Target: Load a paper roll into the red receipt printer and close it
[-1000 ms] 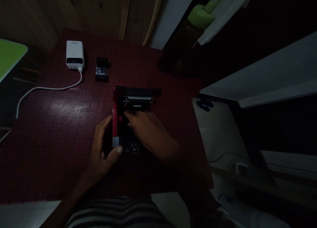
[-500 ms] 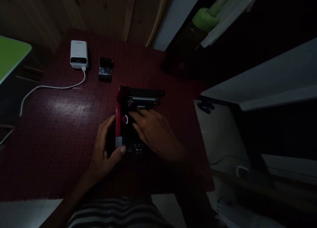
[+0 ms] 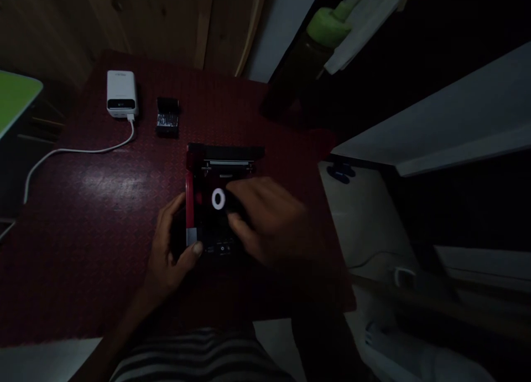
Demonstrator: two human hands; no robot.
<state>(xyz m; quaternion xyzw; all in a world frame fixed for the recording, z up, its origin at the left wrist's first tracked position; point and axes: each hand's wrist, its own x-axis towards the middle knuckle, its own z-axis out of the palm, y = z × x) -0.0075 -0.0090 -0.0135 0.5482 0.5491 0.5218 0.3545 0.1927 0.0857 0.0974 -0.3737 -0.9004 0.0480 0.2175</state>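
A black and red device [image 3: 207, 205] with its lid raised lies on the dark red table [image 3: 103, 216]. My left hand [image 3: 172, 254] grips its left side, thumb pressed on the front corner. My right hand [image 3: 269, 218] hovers over the device's right half, blurred, fingers curled near a small white ring [image 3: 218, 199] that sits inside the open compartment. Whether the fingers touch the ring I cannot tell. The room is dim.
A white power bank [image 3: 120, 93] with a white cable [image 3: 83, 149] lies at the table's far left. A small black box [image 3: 167, 116] sits beside it. A green-capped bottle [image 3: 327, 27] stands at the back. A white shelf [image 3: 365, 216] adjoins the table's right edge.
My right hand has drawn back to the right, uncovering the white ring inside the device. My left hand stays on the device's left side.
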